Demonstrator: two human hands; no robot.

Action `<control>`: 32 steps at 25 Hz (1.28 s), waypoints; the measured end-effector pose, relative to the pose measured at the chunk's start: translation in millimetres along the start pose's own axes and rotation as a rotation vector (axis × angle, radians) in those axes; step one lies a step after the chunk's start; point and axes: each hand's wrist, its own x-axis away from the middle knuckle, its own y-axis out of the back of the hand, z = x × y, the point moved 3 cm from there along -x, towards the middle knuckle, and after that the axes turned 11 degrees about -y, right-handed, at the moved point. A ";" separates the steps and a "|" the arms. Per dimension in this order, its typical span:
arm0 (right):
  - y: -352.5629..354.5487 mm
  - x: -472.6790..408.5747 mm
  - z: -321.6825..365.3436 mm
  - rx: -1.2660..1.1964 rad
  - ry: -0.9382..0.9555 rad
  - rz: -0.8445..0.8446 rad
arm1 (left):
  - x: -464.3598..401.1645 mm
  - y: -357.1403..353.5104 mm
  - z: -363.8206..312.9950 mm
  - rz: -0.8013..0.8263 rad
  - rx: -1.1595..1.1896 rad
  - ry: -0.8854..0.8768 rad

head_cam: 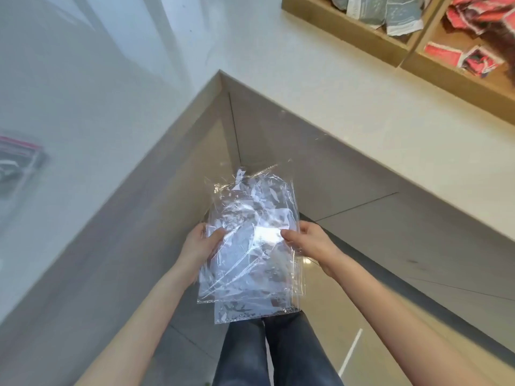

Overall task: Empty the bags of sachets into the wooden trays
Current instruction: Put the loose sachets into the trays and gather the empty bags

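A stack of clear, crinkled plastic bags [250, 246] hangs flat in front of my legs, below the counter's inner corner. They look empty; no sachets show inside. My left hand [203, 240] grips the stack's left edge and my right hand [309, 240] grips its right edge. At the top right, a wooden tray [348, 32] on the counter holds grey-green sachets [401, 12]. The compartment beside it [457, 79] holds red sachets [473, 57].
The white L-shaped counter [320, 87] wraps around me, with its inner corner straight ahead. A blurred bag with red and dark contents [19, 160] lies on the left counter. Grey and beige floor tiles and my jeans [273, 355] are below.
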 end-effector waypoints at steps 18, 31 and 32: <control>-56.7 -311.1 -103.2 0.075 -0.243 -0.035 | -204.0 -61.5 220.7 0.047 -0.022 0.232; -70.8 -364.1 -93.3 0.522 -0.146 -0.114 | -248.1 -76.6 233.7 0.177 -0.525 0.143; -70.6 -360.3 -91.8 0.556 -0.121 -0.123 | -244.7 -77.6 227.6 0.192 -0.533 0.118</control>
